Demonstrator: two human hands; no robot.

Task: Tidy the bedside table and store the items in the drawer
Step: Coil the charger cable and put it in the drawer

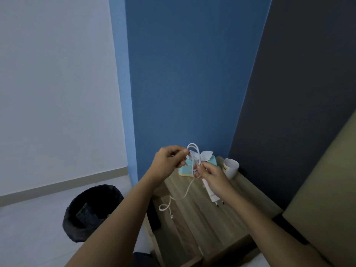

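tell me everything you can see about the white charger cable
The white charger cable is thin, round and flexible. Its upper part is gathered into loops pinched between the left hand and right hand, above the bedside table. A loose tail hangs down and curls near the table's left edge.

Matt wood-grain bedside table (pixel 227 224), smooth white plastic cable (pixel 185 193), paper tissue (pixel 206 154)

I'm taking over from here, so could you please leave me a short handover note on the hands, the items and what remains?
Left hand: pinching a loop of the white cable.
Right hand: holding the charger and cable coils.
Cable half wound; its tail hangs loose over the table.
Tissue box and cup stand at the table's back.
Done: nothing visibly stored yet.
Left: finish coiling, store the items in the drawer, which isn't clearly in view.
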